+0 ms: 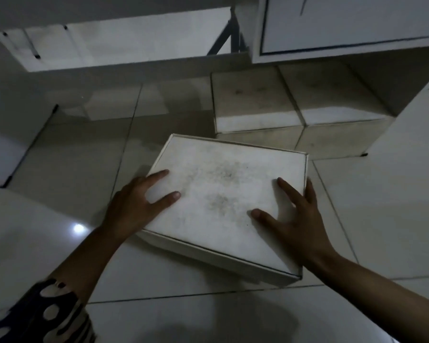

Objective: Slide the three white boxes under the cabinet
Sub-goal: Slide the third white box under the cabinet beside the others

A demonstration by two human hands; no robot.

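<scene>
A flat white box [223, 194] with a dusty lid lies on the tiled floor in front of me. My left hand [134, 201] grips its left edge, thumb and forefinger on the lid. My right hand [297, 219] holds its right edge, fingers spread over lid and side. Two more white boxes sit side by side beneath the white cabinet [352, 28]: one on the left [253, 102], one on the right [332, 95]. Their front faces show below the cabinet's bottom edge. The held box lies just in front of them, turned slightly.
Glossy white floor tiles [60, 157] with dark grout lines reflect the surroundings. A white shelf or low cabinet [109, 43] stands at the back left. A dark metal frame [233, 35] shows between it and the cabinet. A white panel [406, 134] rises at the right.
</scene>
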